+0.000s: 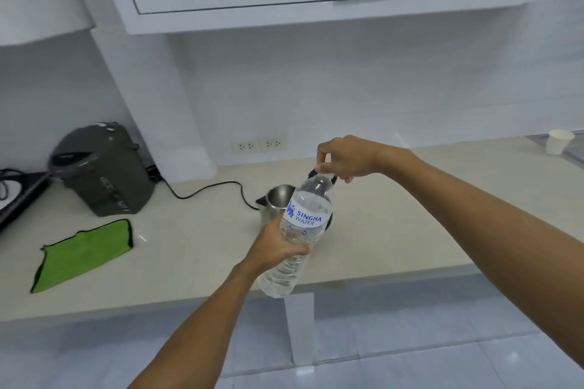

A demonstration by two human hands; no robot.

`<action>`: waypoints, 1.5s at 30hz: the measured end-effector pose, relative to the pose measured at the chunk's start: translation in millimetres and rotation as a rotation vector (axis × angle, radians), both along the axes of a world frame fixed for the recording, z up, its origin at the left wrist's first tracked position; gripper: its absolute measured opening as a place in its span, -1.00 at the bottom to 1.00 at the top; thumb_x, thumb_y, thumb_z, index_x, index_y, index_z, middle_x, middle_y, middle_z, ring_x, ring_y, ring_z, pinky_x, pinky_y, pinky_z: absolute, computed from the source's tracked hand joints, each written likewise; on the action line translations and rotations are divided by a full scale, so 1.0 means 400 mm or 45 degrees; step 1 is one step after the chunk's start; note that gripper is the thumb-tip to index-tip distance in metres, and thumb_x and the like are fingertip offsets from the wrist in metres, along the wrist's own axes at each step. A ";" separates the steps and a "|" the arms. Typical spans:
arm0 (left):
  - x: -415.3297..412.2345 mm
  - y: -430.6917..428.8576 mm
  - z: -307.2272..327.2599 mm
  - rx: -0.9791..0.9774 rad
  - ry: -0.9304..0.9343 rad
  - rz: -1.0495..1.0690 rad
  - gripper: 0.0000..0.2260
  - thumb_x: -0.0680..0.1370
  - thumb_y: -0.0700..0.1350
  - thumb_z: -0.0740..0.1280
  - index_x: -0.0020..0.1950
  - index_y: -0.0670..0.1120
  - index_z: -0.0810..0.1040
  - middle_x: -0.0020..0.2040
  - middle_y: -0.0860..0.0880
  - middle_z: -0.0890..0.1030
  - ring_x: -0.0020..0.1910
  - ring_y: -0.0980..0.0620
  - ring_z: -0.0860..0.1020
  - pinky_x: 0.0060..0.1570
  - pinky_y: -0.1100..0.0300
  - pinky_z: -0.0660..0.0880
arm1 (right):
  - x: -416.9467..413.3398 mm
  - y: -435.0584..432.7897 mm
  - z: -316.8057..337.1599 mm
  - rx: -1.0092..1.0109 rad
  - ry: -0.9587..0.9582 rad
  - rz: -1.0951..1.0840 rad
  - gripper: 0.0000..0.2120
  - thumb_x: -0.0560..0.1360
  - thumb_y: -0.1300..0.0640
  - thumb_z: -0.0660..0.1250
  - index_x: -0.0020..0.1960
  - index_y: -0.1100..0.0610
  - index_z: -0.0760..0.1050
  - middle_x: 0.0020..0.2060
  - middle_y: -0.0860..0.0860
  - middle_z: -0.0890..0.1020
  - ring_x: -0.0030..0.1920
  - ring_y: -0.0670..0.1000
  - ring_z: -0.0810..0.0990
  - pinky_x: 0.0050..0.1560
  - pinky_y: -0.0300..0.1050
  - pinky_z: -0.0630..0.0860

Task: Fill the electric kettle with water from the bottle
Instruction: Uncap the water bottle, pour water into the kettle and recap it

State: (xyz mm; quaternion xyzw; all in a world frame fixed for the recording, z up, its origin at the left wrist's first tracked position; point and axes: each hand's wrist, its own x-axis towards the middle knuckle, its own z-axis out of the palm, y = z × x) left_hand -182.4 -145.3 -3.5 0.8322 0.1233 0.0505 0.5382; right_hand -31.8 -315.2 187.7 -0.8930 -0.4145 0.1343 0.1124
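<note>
one bottle point(301, 224), one kettle point(275, 204), one hot-water dispenser point(101, 172), one green cloth point(85, 254), one paper cup point(558, 142)

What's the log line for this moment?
phase: uncapping | left hand: holds bottle | right hand: on cap | kettle: open

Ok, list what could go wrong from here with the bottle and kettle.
1. The bottle is tilted in the left hand while the right hand works its cap; once open, water may spill on the counter.
2. The kettle mouth is partly hidden behind the bottle, so the pour may miss.
3. Spilled water may reach the black cord.
</note>
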 end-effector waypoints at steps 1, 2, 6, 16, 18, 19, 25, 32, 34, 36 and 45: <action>-0.008 0.027 0.008 0.027 0.012 0.014 -0.33 0.32 -0.16 0.70 0.39 0.07 0.57 0.15 0.12 0.76 0.11 0.16 0.73 0.19 0.12 0.66 | 0.002 0.018 0.001 0.029 0.013 0.041 -0.84 0.61 -0.05 0.29 0.04 0.02 0.54 -0.24 -0.09 0.62 -0.31 0.03 0.71 -0.11 -0.08 0.57; -0.015 0.052 0.017 0.052 0.025 0.024 -0.33 0.31 -0.13 0.70 0.38 0.09 0.57 0.15 0.13 0.76 0.12 0.16 0.73 0.20 0.10 0.66 | 0.006 0.035 0.002 0.065 0.036 0.082 -0.88 0.60 -0.03 0.31 0.04 0.00 0.54 -0.20 -0.08 0.64 -0.28 0.02 0.72 -0.10 -0.07 0.58; -0.038 0.138 0.045 0.134 0.094 0.050 -0.37 0.31 -0.13 0.69 0.34 0.13 0.59 0.15 0.15 0.76 0.11 0.17 0.73 0.21 0.04 0.67 | 0.029 0.085 0.007 0.228 0.268 0.196 -0.85 0.56 0.21 0.40 0.12 0.09 0.61 0.07 0.01 0.64 -0.12 -0.02 0.70 -0.08 -0.15 0.69; -0.072 0.301 0.050 0.321 0.390 0.112 -0.44 0.28 -0.05 0.67 0.23 0.10 0.59 0.08 0.11 0.74 0.04 0.08 0.73 0.09 0.10 0.68 | 0.069 0.157 -0.066 0.382 0.091 0.175 -0.82 0.58 0.27 0.33 0.11 0.05 0.58 0.11 -0.03 0.56 -0.11 0.13 0.71 0.00 -0.09 0.57; -0.078 0.327 0.050 0.357 0.445 0.104 -0.44 0.26 -0.02 0.68 0.21 0.12 0.59 0.08 0.10 0.74 0.04 0.07 0.72 0.09 0.09 0.67 | 0.083 0.153 -0.084 0.379 0.074 0.159 -0.81 0.57 0.26 0.34 0.11 0.04 0.59 0.10 -0.02 0.56 -0.07 0.12 0.71 0.02 -0.10 0.55; -0.080 0.338 0.051 0.376 0.473 0.096 -0.43 0.25 0.00 0.68 0.21 0.13 0.59 0.08 0.10 0.74 0.05 0.07 0.72 0.09 0.09 0.66 | 0.088 0.149 -0.092 0.381 0.072 0.150 -0.81 0.56 0.25 0.34 0.10 0.02 0.58 0.11 -0.01 0.57 -0.06 0.09 0.70 0.03 -0.10 0.54; -0.084 0.376 0.060 0.451 0.574 0.064 -0.38 0.22 0.02 0.68 0.25 0.14 0.59 0.07 0.11 0.74 0.06 0.10 0.71 0.08 0.14 0.63 | 0.103 0.139 -0.129 0.403 0.082 0.113 -0.80 0.56 0.22 0.35 0.11 -0.02 0.58 0.15 0.04 0.58 -0.01 0.02 0.61 0.02 -0.14 0.45; -0.069 0.385 0.072 0.545 0.628 0.020 -0.37 0.22 0.07 0.68 0.25 0.15 0.56 0.09 0.11 0.71 0.05 0.09 0.68 0.01 0.17 0.59 | 0.109 0.137 -0.146 0.416 0.096 0.087 -0.80 0.56 0.21 0.36 0.12 -0.02 0.59 0.14 0.02 0.59 0.00 0.00 0.62 0.04 -0.11 0.47; -0.066 0.389 0.076 0.574 0.646 0.014 -0.38 0.23 0.07 0.68 0.23 0.14 0.56 0.08 0.09 0.70 0.03 0.08 0.68 -0.03 0.16 0.58 | 0.108 0.134 -0.148 0.421 0.094 0.089 -0.81 0.57 0.21 0.35 0.14 0.00 0.59 0.13 0.01 0.58 -0.05 -0.10 0.58 0.01 -0.14 0.42; -0.064 0.392 0.079 0.609 0.662 0.008 -0.38 0.23 0.09 0.68 0.23 0.14 0.55 0.09 0.08 0.69 0.04 0.07 0.67 0.01 0.12 0.62 | 0.105 0.131 -0.150 0.423 0.096 0.085 -0.81 0.57 0.22 0.35 0.14 0.02 0.59 0.12 0.00 0.58 -0.07 -0.12 0.56 -0.01 -0.15 0.39; -0.058 0.406 0.104 0.701 0.710 -0.003 -0.36 0.20 0.13 0.67 0.23 0.13 0.56 -0.01 0.04 0.72 -0.02 0.03 0.69 0.08 0.04 0.65 | 0.108 0.117 -0.165 0.444 0.128 0.043 -0.80 0.56 0.22 0.35 0.13 0.00 0.59 0.11 0.00 0.59 0.03 0.03 0.62 -0.14 -0.25 0.42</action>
